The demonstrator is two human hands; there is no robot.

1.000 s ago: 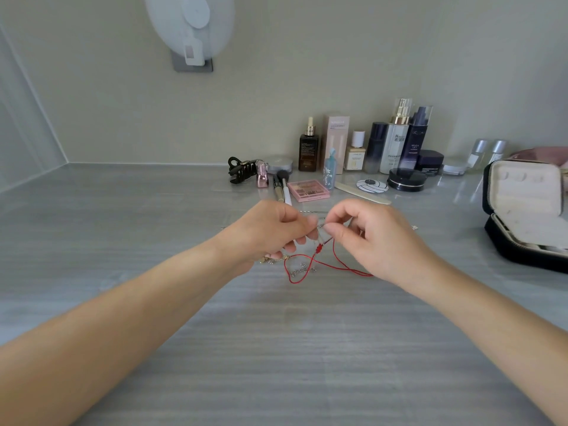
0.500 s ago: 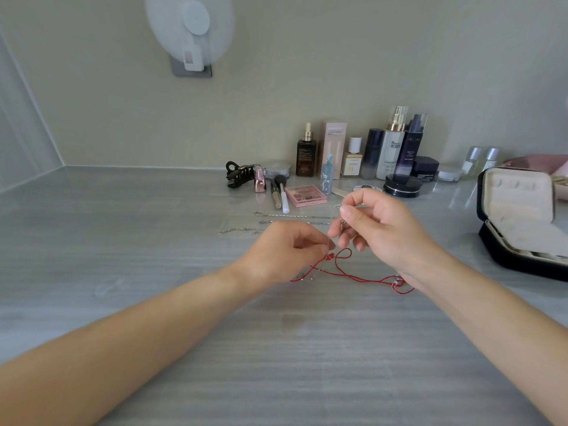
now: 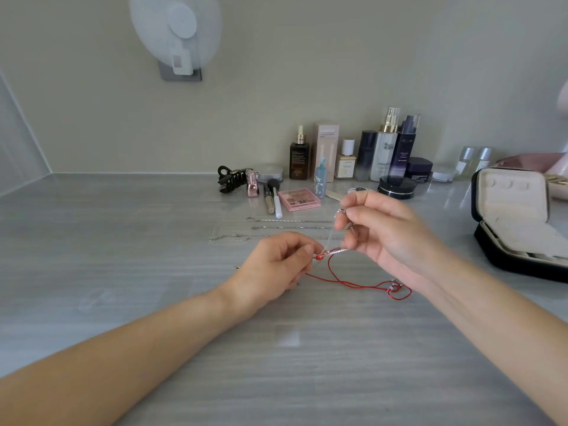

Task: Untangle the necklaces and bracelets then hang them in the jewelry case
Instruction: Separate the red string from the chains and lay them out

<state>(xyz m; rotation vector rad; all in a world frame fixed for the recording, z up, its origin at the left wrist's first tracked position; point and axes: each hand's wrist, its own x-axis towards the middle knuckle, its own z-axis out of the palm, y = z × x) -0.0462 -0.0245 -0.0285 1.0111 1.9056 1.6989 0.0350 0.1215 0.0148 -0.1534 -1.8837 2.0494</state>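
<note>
Your left hand pinches the red cord; your right hand pinches a silver chain.
The cord trails near the middle of the table; the open jewelry case stands at its right edge.

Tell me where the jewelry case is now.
In the head view, the jewelry case stands open on the table at the far right edge, right of the right hand and in front of a pink pouch.
</note>
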